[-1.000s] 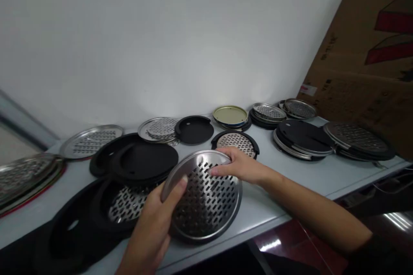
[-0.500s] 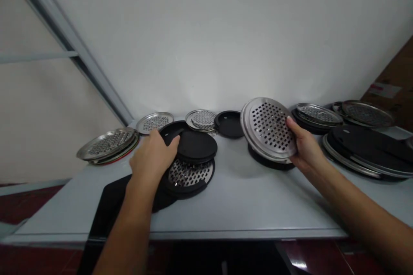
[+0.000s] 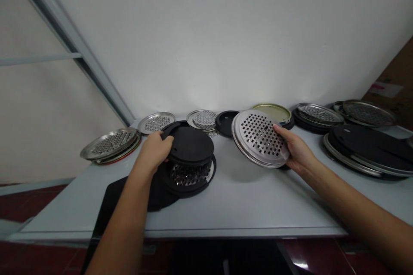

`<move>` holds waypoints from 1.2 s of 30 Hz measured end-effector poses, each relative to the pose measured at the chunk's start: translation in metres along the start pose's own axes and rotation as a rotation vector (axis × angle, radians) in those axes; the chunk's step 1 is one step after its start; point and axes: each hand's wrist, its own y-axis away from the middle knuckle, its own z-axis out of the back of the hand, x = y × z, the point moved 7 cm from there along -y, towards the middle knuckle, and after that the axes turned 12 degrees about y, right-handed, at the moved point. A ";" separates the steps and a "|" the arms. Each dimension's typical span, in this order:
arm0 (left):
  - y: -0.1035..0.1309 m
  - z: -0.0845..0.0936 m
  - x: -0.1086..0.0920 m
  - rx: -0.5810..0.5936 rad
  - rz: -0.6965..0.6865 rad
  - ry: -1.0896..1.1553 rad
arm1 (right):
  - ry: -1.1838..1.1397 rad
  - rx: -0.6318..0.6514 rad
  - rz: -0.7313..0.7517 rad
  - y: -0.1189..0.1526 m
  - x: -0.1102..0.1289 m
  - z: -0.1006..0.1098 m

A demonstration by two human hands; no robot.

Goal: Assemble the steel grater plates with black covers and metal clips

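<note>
Stack of metal discs (image 3: 109, 144) at far L of table (image 3: 245, 206), w/ red + green rims low in the pile. Just R, at back by wall (image 3: 226, 43), a metal grater plate (image 3: 156, 123). Nearer front, a flat black piece (image 3: 111, 200), partly hidden behind L forearm. Next, L hand (image 3: 156, 148), w/ digits clamped on L rim of black disc (image 3: 192, 144); fingers underneath mostly hidden. Directly below that disc, a black-rimmed grater (image 3: 193, 191) on table, metal teeth showing; can't tell if touching. Behind, nr wall, metal discs (image 3: 201, 119), then a smaller black disc w/ raised rim (image 3: 224, 123). R of ctr, in R hand (image 3: 295, 148), a perforated metal disc (image 3: 261, 135), held above table, tilted, face to cam, extra rim visible under it; thumb on face, fingers behind, clamped on R edge. Behind it, yellow-green lid (image 3: 272, 112) on a pile. Further R, at back, metal-topped pile (image 3: 319, 114), then another metal pile (image 3: 369, 112) close to cardboard box (image 3: 393, 81). In front of those, a big black-topped pile (image 3: 371, 146), pale metal rims below, beyond R wrist.
</note>
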 end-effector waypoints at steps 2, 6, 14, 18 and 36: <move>0.017 -0.003 -0.011 -0.003 -0.071 0.298 | 0.009 0.041 -0.001 0.003 0.000 -0.005; 0.056 -0.037 -0.029 0.123 -0.089 0.792 | 0.055 0.072 0.053 0.008 0.002 -0.010; 0.092 -0.081 -0.023 -0.002 0.017 1.110 | 0.289 0.179 0.061 0.018 -0.008 -0.021; 0.100 -0.099 -0.020 0.031 0.100 1.179 | 0.384 0.207 0.139 0.020 -0.012 -0.024; 0.224 -0.054 -0.049 -0.192 -1.484 0.257 | 0.312 0.533 0.335 0.032 0.009 -0.042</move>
